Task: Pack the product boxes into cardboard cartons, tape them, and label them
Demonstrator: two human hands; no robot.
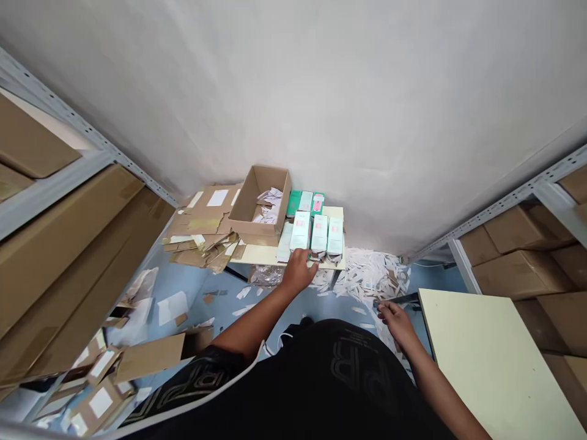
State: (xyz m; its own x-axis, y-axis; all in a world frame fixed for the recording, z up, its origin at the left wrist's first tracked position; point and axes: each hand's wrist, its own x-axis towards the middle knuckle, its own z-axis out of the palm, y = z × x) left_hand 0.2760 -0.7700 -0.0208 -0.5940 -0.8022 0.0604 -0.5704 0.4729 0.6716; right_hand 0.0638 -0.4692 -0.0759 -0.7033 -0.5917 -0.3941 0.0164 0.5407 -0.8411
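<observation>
On my far left, well out from the left hand, large cartons [68, 256] fill a shelf. Nearer, left of that hand and a bit beyond it, I see stacked cardboard [202, 214], then an open bin [257, 231] with paper scraps [271, 205] inside, standing on the counter [259, 254].

I have the left hand [299, 272] reaching forward, forearm slanting up from lower left, back of the hand upward. Its fingers touch the near end of a pale green box [301, 231], which lies straight ahead of them; the thumb is spread out to the right. I cannot tell whether the fingers grip it. Just right of that box are two similar boxes [327, 234], with greener packs [294, 203] behind.

The right hand [395, 321] hangs lower, off the counter, its forearm angling in from lower right. Fingers and thumb are drawn narrow; a small dark spot shows at the tips, too small to identify. White litter [367, 269] covers the floor beyond it, and a bare table [495, 354] stands to its right.
</observation>
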